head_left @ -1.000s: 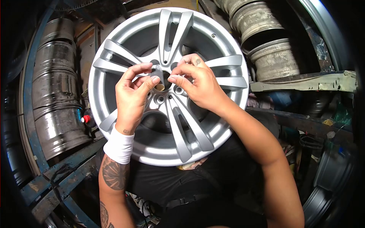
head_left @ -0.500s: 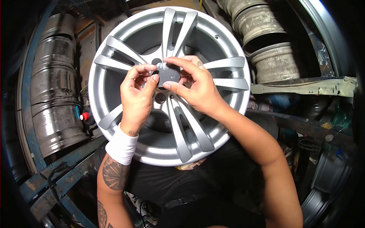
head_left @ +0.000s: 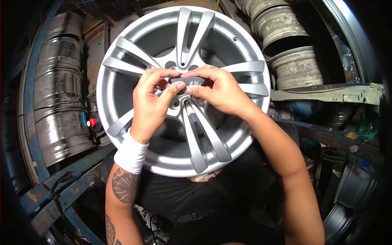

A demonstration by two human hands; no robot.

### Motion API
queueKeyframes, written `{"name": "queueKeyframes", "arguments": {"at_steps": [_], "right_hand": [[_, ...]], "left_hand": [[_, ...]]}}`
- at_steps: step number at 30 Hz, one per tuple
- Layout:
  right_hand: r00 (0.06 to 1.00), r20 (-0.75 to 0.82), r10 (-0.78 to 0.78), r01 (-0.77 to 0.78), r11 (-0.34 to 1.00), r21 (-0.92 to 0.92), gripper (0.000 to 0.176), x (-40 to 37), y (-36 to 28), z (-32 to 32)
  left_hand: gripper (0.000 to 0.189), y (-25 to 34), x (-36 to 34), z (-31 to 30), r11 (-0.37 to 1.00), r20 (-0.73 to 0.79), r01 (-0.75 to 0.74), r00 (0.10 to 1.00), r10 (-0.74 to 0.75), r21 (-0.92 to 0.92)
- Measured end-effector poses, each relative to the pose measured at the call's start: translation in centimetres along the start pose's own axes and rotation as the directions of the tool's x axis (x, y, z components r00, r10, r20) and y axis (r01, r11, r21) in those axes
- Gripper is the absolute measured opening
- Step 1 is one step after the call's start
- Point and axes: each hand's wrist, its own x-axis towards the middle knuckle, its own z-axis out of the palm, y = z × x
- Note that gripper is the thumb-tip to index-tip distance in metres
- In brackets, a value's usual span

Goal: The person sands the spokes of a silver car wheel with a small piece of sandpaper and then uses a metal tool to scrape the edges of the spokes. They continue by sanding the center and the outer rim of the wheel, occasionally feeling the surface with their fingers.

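Both hands hold a small dark grey piece of sandpaper [head_left: 190, 83] over the hub of a silver alloy wheel rim [head_left: 196, 149]. My left hand [head_left: 150, 100] pinches its left end between thumb and fingers. My right hand [head_left: 224, 92] grips the right side, thumb below and fingers above. The sheet is bent, with pale scuffs on its surface. Paired spokes radiate from the hub, where bolt holes show around the hands. The rim sits in front of my lap, face up.
Bare metal wheel barrels [head_left: 61, 98] are stacked along the left, and dull, worn rims [head_left: 296, 65] at the upper right. Blue metal frame bars [head_left: 65, 171] cross the lower left. A bottle with a red cap [head_left: 92, 122] stands left of the rim.
The sandpaper was a flatter square facing me; now it is bent and seen as a narrower strip. My left hand has moved slightly right, nearer my right fingers.
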Motion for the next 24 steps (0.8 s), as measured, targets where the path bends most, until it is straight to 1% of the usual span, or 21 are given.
{"name": "queueKeyframes", "arguments": {"at_steps": [1,2,3,5,6,8,9,11,12,14,15,16,17,19,20,23,24], "right_hand": [[0.999,0.014,0.029,-0.03,0.997,0.078,0.041,0.0,0.2,-0.1],[0.996,0.026,0.091,-0.092,0.994,0.065,0.038,-0.2,0.2,-0.2],[0.997,0.02,0.081,-0.082,0.995,0.061,0.037,-0.3,-0.3,-0.2],[0.998,0.006,0.061,-0.061,0.997,0.05,0.034,-0.4,-1.1,-0.2],[0.998,0.003,0.063,-0.063,0.994,0.087,0.032,-0.4,-1.2,-0.1],[0.998,-0.003,0.068,-0.067,0.985,0.159,0.029,-0.5,-1.3,0.1],[0.998,0.004,0.058,-0.058,0.988,0.144,0.028,-0.5,-1.3,0.1],[0.999,0.018,0.041,-0.043,0.993,0.113,0.026,-0.6,-1.0,0.0],[0.995,0.037,0.089,-0.093,0.989,0.112,0.026,-0.7,-1.3,-0.1],[0.98,0.078,0.185,-0.193,0.975,0.107,0.026,-0.7,-2.0,-0.3],[0.985,0.064,0.162,-0.168,0.98,0.107,0.026,-0.7,-1.7,-0.2],[0.989,0.051,0.139,-0.143,0.984,0.108,0.026,-0.7,-1.1,-0.1],[0.993,0.038,0.115,-0.118,0.987,0.107,0.026,-0.7,-0.6,0.0],[1.0,0.003,0.018,-0.018,0.996,0.089,0.025,-0.7,-0.5,0.4],[0.999,-0.012,-0.031,0.032,0.996,0.08,0.025,-0.8,-0.4,0.6],[0.997,-0.071,0.042,-0.033,0.993,0.111,0.024,-0.9,-1.3,0.7],[0.996,-0.088,0.029,-0.015,0.988,0.152,0.025,-0.8,-1.2,0.7]], "left_hand": [[0.027,0.2,0.1,-0.2,0.997,0.022,-0.02,1.0,0.019,0.072],[0.027,0.3,0.1,-0.4,0.989,0.046,-0.042,0.998,0.035,0.143],[0.027,0.5,0.1,-0.5,0.975,0.071,-0.064,0.996,0.05,0.212],[0.026,0.9,0.1,-0.3,0.982,0.049,-0.021,0.999,0.012,0.187],[0.026,1.0,0.1,-0.1,0.985,0.038,0.0,0.999,-0.007,0.174],[0.027,1.2,0.2,0.1,0.986,0.015,-0.043,0.999,0.041,0.16],[0.027,1.3,0.3,0.2,0.986,0.004,-0.065,0.998,0.065,0.153],[0.026,0.4,0.2,0.2,0.999,0.039,0.047,0.998,-0.046,-0.025],[0.025,0.1,0.2,0.2,0.988,0.063,0.105,0.993,-0.099,-0.112],[0.022,-0.1,0.3,-0.1,0.933,0.106,0.194,0.98,-0.169,-0.304],[0.02,0.0,0.4,-0.1,0.888,0.132,0.237,0.971,-0.201,-0.395],[0.016,0.8,0.5,-0.3,0.859,0.152,0.291,0.956,-0.249,-0.421],[0.017,0.6,0.4,-0.3,0.865,0.154,0.303,0.953,-0.262,-0.401],[0.019,0.2,0.4,-0.3,0.874,0.157,0.326,0.945,-0.288,-0.36],[0.02,0.0,0.4,-0.2,0.878,0.133,0.308,0.951,-0.278,-0.365],[0.022,0.0,0.3,-0.1,0.896,0.082,0.269,0.963,-0.257,-0.354],[0.022,0.2,0.4,-0.1,0.903,0.08,0.268,0.963,-0.256,-0.337]]}}
